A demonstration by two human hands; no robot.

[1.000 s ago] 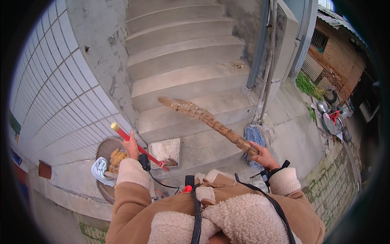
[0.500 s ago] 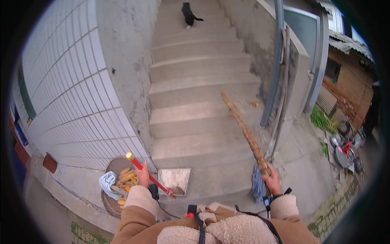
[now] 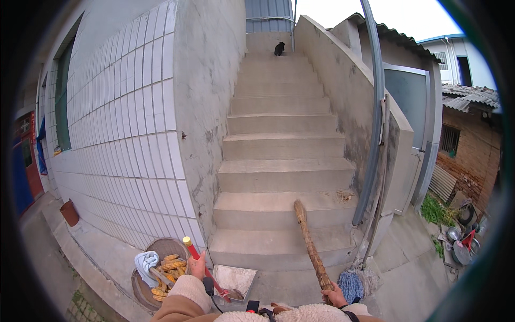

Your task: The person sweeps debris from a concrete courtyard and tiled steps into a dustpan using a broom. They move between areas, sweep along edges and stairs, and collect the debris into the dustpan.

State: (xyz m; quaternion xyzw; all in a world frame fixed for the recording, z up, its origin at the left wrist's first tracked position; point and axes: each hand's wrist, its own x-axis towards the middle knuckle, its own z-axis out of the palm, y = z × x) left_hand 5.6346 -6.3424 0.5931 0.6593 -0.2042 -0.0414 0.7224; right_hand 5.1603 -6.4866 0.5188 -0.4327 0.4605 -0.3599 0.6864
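My left hand [image 3: 197, 265] is closed round the red handle [image 3: 189, 246] of a metal dustpan [image 3: 236, 278]. The handle has a yellow end and slants down to the pan's edge. A pale, dusty layer covers the pan. In my right hand [image 3: 335, 295] is a long, bound straw broom [image 3: 310, 244], gripped near its closer end. Its far end points forward over the lower steps. Beside my left hand, a round basket [image 3: 140, 287] holds corn cobs [image 3: 170, 266] and a light blue cloth [image 3: 146, 264].
Concrete stairs [image 3: 284, 180] rise ahead between walls. A black cat [image 3: 279, 49] is near the top. Straw bits [image 3: 344, 197] lie on a low step. At right stand a grey pipe [image 3: 376, 80] and a mop with a blue head [image 3: 351, 284]. A brown bucket [image 3: 69, 213] stands at left.
My view has tilted up, showing the stair top and sky. The cat has climbed higher. The broom points less steeply leftward, and both hands still grip the same things.
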